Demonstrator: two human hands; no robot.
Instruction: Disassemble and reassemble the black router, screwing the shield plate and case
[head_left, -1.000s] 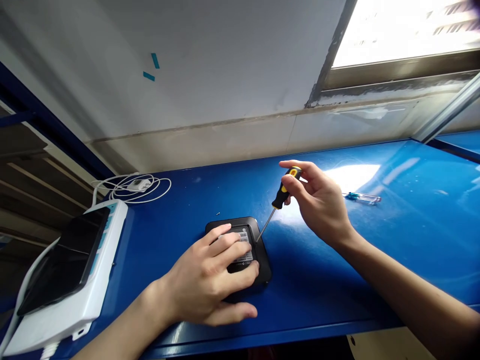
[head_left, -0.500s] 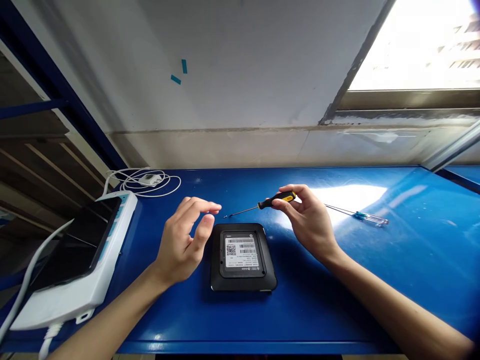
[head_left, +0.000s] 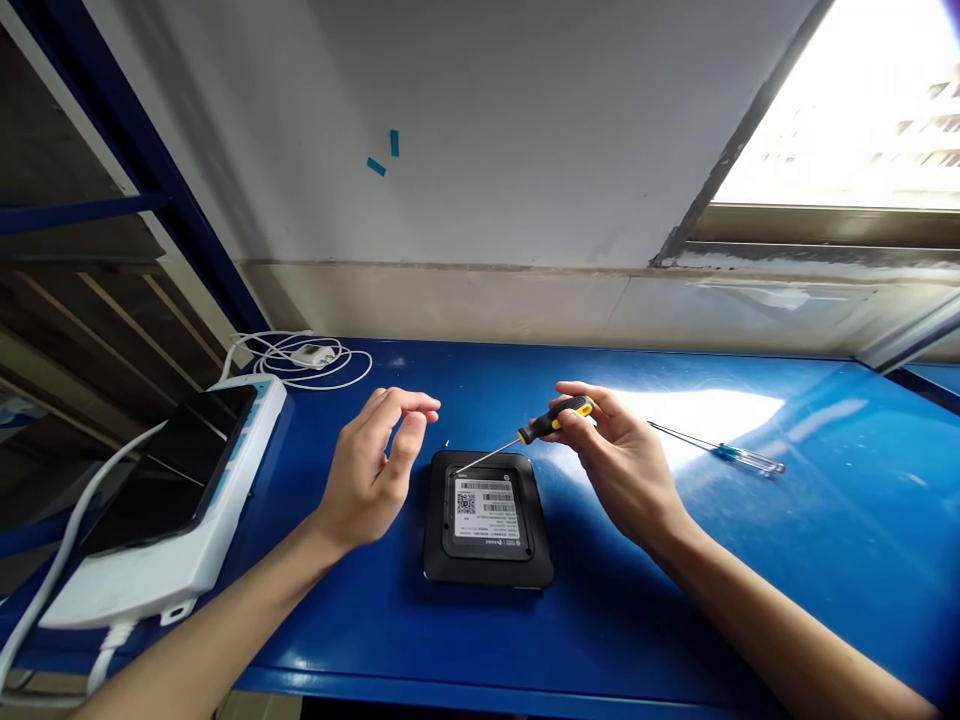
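Observation:
My right hand (head_left: 619, 455) grips a black and yellow screwdriver (head_left: 556, 419) by its handle. The shaft slants down to the left, its tip at the far left corner of the recessed panel on a flat black device box (head_left: 487, 572). A white label (head_left: 487, 512) with a QR code and barcodes covers much of that panel. Left of the box, my left hand (head_left: 375, 470) hovers with curled fingers, thumb and index finger apart, holding nothing visible. A tiny screw (head_left: 447, 444) lies on the blue table just behind the box.
A second screwdriver with a clear handle (head_left: 750, 459) lies on the right of the table (head_left: 360, 640). To the left, a black phone (head_left: 176, 460) rests on a white power strip (head_left: 142, 590). Behind it is a coiled white cable with a charger (head_left: 313, 356). A wall closes off the back.
The screwdriver tip has moved from beside the screw on the table onto the box's far left panel corner. My left hand has barely moved, and the view has shifted slightly.

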